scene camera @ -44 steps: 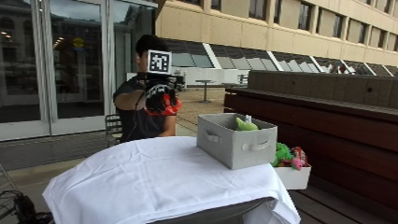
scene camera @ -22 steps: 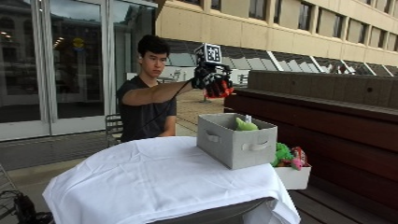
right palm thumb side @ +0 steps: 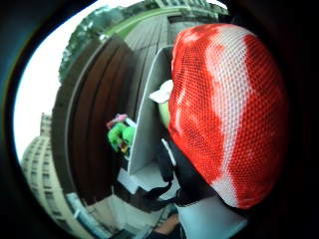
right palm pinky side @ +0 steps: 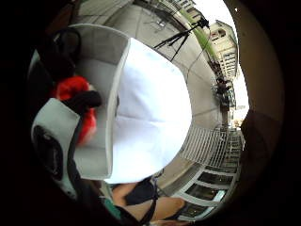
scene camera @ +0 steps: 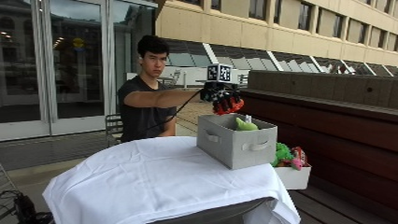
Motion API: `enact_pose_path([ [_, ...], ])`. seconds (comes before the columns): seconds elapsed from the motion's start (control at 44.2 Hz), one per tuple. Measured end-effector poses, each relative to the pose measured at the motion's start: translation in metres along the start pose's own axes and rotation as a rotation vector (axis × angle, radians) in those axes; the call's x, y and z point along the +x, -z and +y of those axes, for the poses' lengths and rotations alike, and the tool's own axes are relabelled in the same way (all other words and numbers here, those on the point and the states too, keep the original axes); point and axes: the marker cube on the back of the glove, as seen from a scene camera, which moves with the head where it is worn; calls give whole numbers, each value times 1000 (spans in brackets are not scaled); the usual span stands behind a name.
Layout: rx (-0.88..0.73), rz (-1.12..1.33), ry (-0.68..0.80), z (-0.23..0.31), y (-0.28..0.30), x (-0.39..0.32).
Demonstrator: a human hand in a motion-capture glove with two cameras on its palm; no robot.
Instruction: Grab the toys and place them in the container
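Note:
My gloved right hand (scene camera: pixel 219 95) hangs above the far end of the grey fabric container (scene camera: pixel 235 140) and grips a red and white toy (scene camera: pixel 227 105). That red toy (right palm thumb side: pixel 229 109) fills much of the thumb side palm view, with the container's wall (right palm thumb side: pixel 149 119) just below it. From the little finger side, the red toy (right palm pinky side: pixel 77 101) shows over the container's open inside (right palm pinky side: pixel 101 94). A green toy (scene camera: pixel 245 124) pokes out of the container's top.
The container stands at the right edge of a table under a white cloth (scene camera: pixel 149 182). A white box (scene camera: pixel 292 175) holding green and pink toys (scene camera: pixel 287 155) sits beside the table on a dark wooden bench (scene camera: pixel 348 140). A tripod (right palm pinky side: pixel 181 33) stands on the pavement.
My hand has swung with the red toy from in front of the chest out to the right, then dropped lower, ending above the container.

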Motion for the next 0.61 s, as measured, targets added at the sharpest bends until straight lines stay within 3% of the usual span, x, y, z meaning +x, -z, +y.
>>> enact_pose_path([
  [0.61,87,-16,-18,6,27,98],
])
